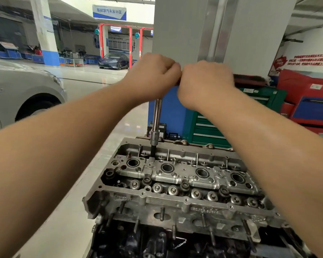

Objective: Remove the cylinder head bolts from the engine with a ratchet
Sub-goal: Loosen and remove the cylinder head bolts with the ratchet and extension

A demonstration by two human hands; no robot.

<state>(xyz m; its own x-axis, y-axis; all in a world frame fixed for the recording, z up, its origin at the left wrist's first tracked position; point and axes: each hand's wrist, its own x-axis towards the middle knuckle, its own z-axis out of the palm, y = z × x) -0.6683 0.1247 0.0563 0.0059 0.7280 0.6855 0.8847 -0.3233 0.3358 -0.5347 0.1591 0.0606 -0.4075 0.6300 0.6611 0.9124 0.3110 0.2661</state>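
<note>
While both hands were raised at the upper centre of the frame, the left hand (153,75) and the right hand (203,81) touched knuckle to knuckle, each clenched round the handle of the ratchet (157,112); its chrome extension dropped upright to a socket seated on the far row of the cylinder head (175,175), which filled the lower centre; a grey car (22,90) stood at left; a green tool cabinet (209,127) stood behind.

Silver car (17,90) sitting at left, dark car (113,61) parking way back center, green tool cabinet (209,125) and red tool chest (309,101) standing at right.
</note>
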